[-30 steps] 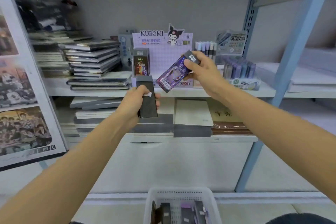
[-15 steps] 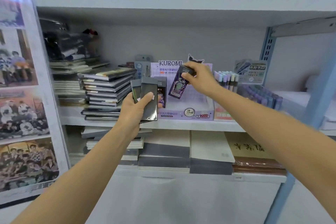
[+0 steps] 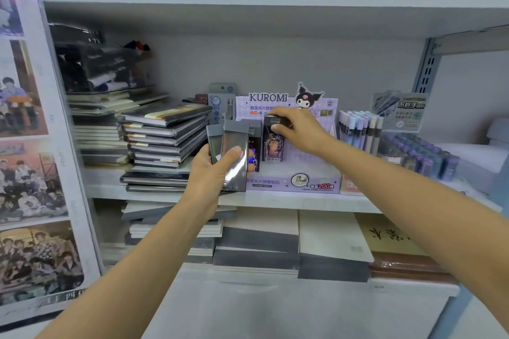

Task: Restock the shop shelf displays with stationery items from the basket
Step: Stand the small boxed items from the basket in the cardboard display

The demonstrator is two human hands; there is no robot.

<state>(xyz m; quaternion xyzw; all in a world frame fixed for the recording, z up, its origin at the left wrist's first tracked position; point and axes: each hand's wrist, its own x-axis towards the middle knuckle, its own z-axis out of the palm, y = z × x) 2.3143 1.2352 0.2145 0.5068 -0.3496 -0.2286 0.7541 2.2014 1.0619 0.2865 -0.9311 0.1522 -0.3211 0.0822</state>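
Pack (image 3: 272, 146), dark with a printed figure on its face, stands upright in the Kuromi display box (image 3: 296, 183), near the box's left end and just behind its front wall. The right hand (image 3: 301, 129) has it by the top end. The thumb lies on the near face and the fingers curl over the top edge, pinching the dark cap, so the grip sits above the pack and the printed body shows clear below it. The front wall hides the pack's foot, so I cannot tell whether it rests on the box floor.

A second pack (image 3: 254, 146) stands just to its left, largely covered. The left hand (image 3: 213, 173) grips the spare packs (image 3: 234, 157), fanned with their glossy grey backs to the camera and the thumb pressed across the front one. At least two show, but the palm hides how many there are. They are held in front of the box's left front corner.

The box sits at the front edge of the shelf (image 3: 275, 201), between stacked notebooks (image 3: 165, 140) on the left and upright pens (image 3: 358, 129) on the right. The print is too blurred to read on either pack.
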